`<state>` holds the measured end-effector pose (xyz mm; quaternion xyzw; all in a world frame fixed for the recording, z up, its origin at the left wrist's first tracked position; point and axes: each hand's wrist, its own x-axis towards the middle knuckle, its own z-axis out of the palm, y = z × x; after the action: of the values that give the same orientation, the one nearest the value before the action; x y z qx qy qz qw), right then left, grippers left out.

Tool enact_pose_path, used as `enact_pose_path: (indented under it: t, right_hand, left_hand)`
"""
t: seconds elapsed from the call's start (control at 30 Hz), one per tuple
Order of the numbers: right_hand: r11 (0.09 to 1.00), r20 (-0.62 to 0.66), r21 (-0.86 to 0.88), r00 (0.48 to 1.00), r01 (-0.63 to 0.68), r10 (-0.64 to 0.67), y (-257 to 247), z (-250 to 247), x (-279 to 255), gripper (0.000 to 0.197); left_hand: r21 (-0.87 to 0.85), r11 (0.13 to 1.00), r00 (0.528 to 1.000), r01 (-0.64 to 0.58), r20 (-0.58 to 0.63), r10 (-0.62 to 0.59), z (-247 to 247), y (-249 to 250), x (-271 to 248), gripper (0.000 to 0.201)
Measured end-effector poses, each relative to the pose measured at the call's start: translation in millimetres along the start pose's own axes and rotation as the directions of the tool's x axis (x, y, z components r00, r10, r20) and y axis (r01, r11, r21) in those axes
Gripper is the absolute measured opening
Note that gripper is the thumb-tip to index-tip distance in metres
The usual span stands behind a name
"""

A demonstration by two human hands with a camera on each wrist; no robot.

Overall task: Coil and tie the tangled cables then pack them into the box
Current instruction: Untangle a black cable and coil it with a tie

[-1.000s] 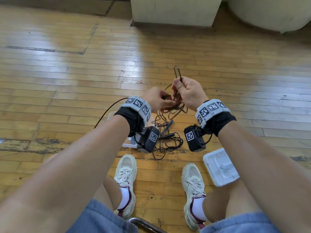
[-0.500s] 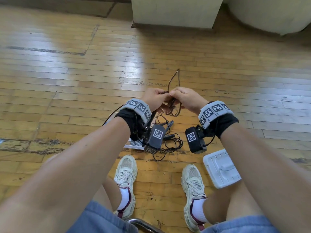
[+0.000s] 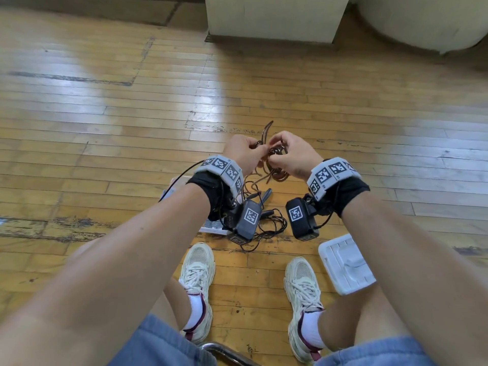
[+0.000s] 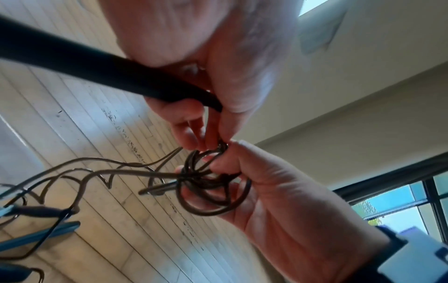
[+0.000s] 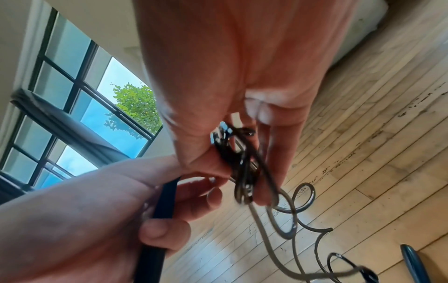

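left hand (image 3: 241,151): fingers curled, pinching the brown cable coil (image 3: 274,157) | coil: held between both hands above the wooden floor (image 3: 105,128), loose strands hanging down | right hand (image 3: 291,154): pinching coil | white box (image 3: 346,264): near right, beside right shoe (image 3: 302,289)

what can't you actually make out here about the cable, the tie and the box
- Tie: none can be picked out in the brown cable coil; in the right wrist view motion blur smears the bundle.
- Box: in the head view the left forearm and wrist camera cover most of it, so its contents are hidden.
- Grip: the left hand and right hand cover where the cable crosses.
- Black cables on the floor: too tangled to count.
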<state>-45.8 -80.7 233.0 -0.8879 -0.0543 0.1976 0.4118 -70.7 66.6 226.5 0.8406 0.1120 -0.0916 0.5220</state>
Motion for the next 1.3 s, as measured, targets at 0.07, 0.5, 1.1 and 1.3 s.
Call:
enact_pose_path:
  t: [0.07, 0.5, 1.1, 1.3]
  right_hand:
    - [0.998, -0.073, 0.048, 0.997, -0.032, 0.036, 0.3, -0.1, -1.8, 0.035]
    - [0.969, -0.119, -0.19, 0.984, -0.157, 0.136, 17.6, -6.0, 9.4, 0.016]
    - [0.958, -0.073, 0.28, 0.994, -0.06, 0.083, -10.8, -5.0, 4.8, 0.029]
    - [0.963, -0.136, 0.268, 0.99, -0.001, 0.039, -5.1, -11.4, 5.8, 0.017]
  left_hand:
    - [0.07, 0.997, 0.999, -0.013, -0.032, 0.016, 0.4, -0.8, 2.3, 0.022]
    - [-0.014, 1.0, 0.998, 0.001, -0.068, -0.002, -9.7, -3.8, -1.5, 0.019]
    - [-0.298, 0.954, 0.999, 0.036, 0.024, -0.03, -2.7, 1.7, 5.0, 0.017]
    - [-0.259, 0.963, 0.992, 0.071, -0.08, -0.095, -8.8, -5.3, 7.5, 0.022]
